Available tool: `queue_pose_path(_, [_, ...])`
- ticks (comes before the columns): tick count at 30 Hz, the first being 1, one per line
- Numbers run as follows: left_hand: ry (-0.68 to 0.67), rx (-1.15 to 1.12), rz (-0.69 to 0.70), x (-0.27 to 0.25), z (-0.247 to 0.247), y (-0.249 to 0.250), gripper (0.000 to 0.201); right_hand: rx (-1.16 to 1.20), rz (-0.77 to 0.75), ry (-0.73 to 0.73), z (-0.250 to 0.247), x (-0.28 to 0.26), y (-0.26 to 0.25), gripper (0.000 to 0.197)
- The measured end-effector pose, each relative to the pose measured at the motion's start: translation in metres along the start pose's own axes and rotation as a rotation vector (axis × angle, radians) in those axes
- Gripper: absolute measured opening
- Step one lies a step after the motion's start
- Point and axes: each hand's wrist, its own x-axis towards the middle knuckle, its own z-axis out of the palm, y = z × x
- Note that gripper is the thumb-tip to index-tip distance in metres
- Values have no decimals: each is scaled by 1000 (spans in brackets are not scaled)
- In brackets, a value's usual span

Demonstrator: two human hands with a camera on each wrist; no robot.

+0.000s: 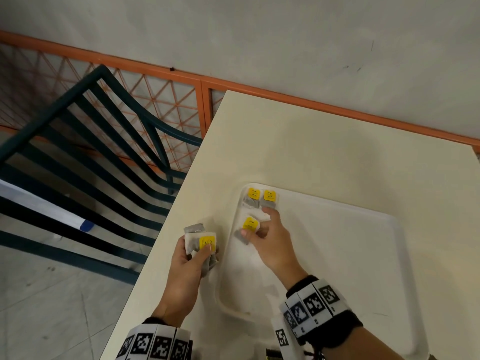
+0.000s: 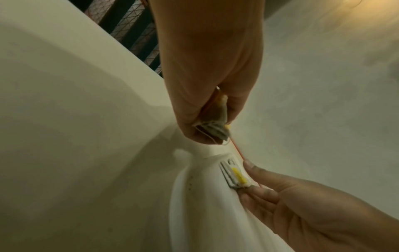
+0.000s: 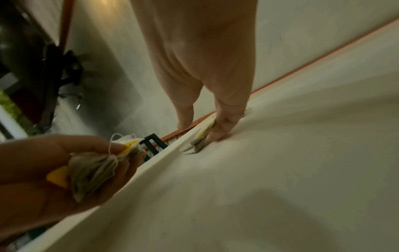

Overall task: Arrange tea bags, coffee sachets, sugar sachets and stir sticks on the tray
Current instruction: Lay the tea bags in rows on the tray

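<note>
Left hand (image 1: 191, 266) grips spare tea bags (image 1: 201, 244) — right hand (image 1: 267, 237) pinches one tea bag (image 1: 250, 226) onto tray (image 1: 363, 281).

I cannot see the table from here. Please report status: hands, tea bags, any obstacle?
Left hand grips a bunch of tea bags beside the tray. Right hand pinches one tea bag, low over the tray. Two bags already in the tray's corner. Nothing in the way.
</note>
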Motion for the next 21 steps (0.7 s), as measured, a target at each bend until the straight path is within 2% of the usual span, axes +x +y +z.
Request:
queue_pose_path(2, [5,3,-1,0,0,-1,25,-166,-92,31,-1,-2,4,56])
queue_pose_path(5, [9,-1,-10,0,3,-2,24,-477,-358,102,-5,-15,12,25])
queue_pose_path(7, [8,-7,-10,1,6,-3,24,-589,-458,49,-7,-24,15,25])
queue_pose_path(10, [5,9,-4,2,9,-4,25,-611,-453,-121,-6,-30,15,36])
queue_pose_path(12, [-11,7,-8,1,10,-4,24,-572,-437,-184,-7,-30,16,41])
queue_pose_path(17, [-11,17,-11,-1,10,-4,23,-574,-424,-186,-4,-16,15,59])
queue_pose_path(19, [-15,21,-12,-1,9,-5,23,-611,-438,-162,-5,-10,16,57])
queue_pose_path(21, [-14,20,-15,0,9,-7,23,-628,-433,-158,-7,-5,12,44])
